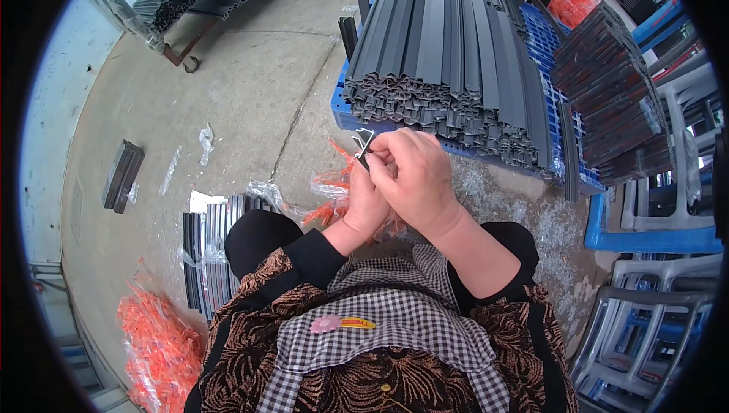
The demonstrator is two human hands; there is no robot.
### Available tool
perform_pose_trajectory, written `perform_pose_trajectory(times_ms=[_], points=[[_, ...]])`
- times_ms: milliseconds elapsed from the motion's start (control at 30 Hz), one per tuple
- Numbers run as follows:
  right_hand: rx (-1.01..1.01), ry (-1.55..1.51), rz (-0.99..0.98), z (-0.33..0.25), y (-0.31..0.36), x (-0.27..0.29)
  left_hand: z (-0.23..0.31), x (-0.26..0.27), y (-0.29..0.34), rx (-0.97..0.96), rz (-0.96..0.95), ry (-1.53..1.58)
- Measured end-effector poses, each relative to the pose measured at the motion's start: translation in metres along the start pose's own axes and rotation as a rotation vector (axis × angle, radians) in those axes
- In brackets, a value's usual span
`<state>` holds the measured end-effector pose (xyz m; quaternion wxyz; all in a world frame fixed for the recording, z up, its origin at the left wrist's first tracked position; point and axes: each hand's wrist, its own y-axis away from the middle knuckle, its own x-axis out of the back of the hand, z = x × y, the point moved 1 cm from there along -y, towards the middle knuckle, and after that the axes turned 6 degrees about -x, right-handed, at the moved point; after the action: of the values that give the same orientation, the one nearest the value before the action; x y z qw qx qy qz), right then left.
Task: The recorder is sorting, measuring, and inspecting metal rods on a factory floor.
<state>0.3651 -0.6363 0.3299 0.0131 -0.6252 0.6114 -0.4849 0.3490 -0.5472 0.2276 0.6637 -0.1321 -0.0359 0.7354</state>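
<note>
A short dark profile piece (363,147), with a pale cut end showing at its top, is held upright between both hands over the lap, just in front of the near edge of the blue pallet (339,113). The left hand (367,199) is closed around its lower part from beneath; the right hand (414,174) is curled over it, fingertips pinched at its side. Whether an orange part is being fitted cannot be told, as the fingers hide the joint.

A large stack of long grey profiles (448,56) is laid on the pallet and appears untouched at its near ends. A second dark stack (611,98) stands at the pallet's right edge. A smaller bundle of dark strips (206,250) lies on the concrete floor (250,71) by the left knee, beside clear plastic wrapping (266,191). Orange clips (161,344) are heaped at lower left, with more beneath the hands (328,185).

Judged from the stock remaining on the pallet, most of the work is outstanding.
</note>
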Motion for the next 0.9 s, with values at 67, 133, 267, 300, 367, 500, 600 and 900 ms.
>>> perform_pose_trajectory(times_ms=[67,133,267,300,367,500,600,900], points=[[0.0,0.033,0.001,0.001,0.001,0.0,0.001,-0.004,-0.002,0.005,0.004,0.001],[-0.003,0.051,0.003,0.002,0.002,0.001,0.003,-0.004,-0.003,0.01,0.005,0.002],[-0.169,-0.078,-0.059,0.005,0.002,0.0,0.007,-0.008,-0.002,0.019,0.004,0.002],[-0.171,-0.077,-0.056,0.005,0.002,-0.001,0.008,-0.008,0.001,0.02,0.004,0.002],[-0.173,-0.061,-0.025,0.005,0.003,-0.004,0.01,-0.01,0.0,0.024,0.003,0.001],[-0.188,-0.062,0.002,0.008,0.005,-0.008,0.014,-0.01,-0.004,0.033,0.007,-0.001],[-0.221,-0.109,-0.013,0.012,0.005,-0.01,0.018,-0.01,-0.003,0.036,0.016,-0.004],[-0.192,-0.295,-0.014,0.007,-0.001,-0.008,0.009,-0.006,-0.005,0.018,0.066,0.265]])
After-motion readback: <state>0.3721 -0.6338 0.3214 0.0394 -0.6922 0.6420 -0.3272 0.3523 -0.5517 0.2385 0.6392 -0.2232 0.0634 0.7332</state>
